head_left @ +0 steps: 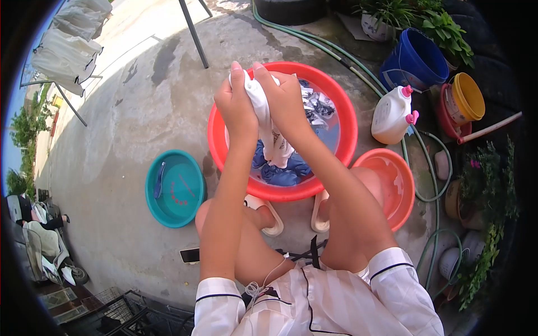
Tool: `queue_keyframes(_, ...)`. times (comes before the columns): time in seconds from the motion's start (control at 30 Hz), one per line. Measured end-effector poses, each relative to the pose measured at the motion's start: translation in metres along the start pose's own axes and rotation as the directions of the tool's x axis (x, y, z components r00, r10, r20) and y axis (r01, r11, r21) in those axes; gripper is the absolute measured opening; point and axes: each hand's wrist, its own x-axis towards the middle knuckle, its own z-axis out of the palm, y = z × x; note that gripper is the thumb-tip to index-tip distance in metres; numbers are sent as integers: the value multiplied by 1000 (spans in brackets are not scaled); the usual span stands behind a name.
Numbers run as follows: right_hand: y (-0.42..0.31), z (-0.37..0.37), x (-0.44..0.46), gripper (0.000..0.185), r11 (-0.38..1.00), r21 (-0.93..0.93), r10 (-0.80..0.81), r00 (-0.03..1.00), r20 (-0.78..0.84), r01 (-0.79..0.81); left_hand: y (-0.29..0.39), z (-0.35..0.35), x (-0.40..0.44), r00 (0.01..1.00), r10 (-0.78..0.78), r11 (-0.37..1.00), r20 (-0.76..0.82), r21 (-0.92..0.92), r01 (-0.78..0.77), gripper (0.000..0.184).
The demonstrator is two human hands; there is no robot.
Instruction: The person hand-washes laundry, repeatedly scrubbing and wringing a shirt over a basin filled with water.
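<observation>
Both my hands grip a wet white garment (259, 103) above a large red basin (346, 131). My left hand (238, 106) is closed round one side of the cloth, thumb pointing up. Close beside it, my right hand (284, 103) is closed on the other side. The lower end of the garment hangs down over the basin, with some dark print on it. Inside the basin, blue cloth (283, 175) lies in the water near me, and white cloth with dark patterns (318, 106) lies toward the far right.
A teal basin (188, 210) holding a blue brush (160, 179) stands left; an orange basin (400, 196) is right. Detergent jugs (388, 117), a blue bucket (412, 59), a yellow bucket (469, 95) and a green hose (358, 73) lie beyond. A phone (190, 256) rests on the concrete.
</observation>
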Motion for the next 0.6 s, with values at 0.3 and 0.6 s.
queue_keyframes(0.3, -1, 3, -10, 40, 985, -153, -79, 997, 14, 80, -2, -1, 7, 999, 39, 999, -20, -7, -39, 42)
queue_keyframes(0.6, 1, -10, 5, 39, 967, 201, 169, 985, -41, -158, 14, 13, -24, 996, 52, 986, 79, 156, -64, 39)
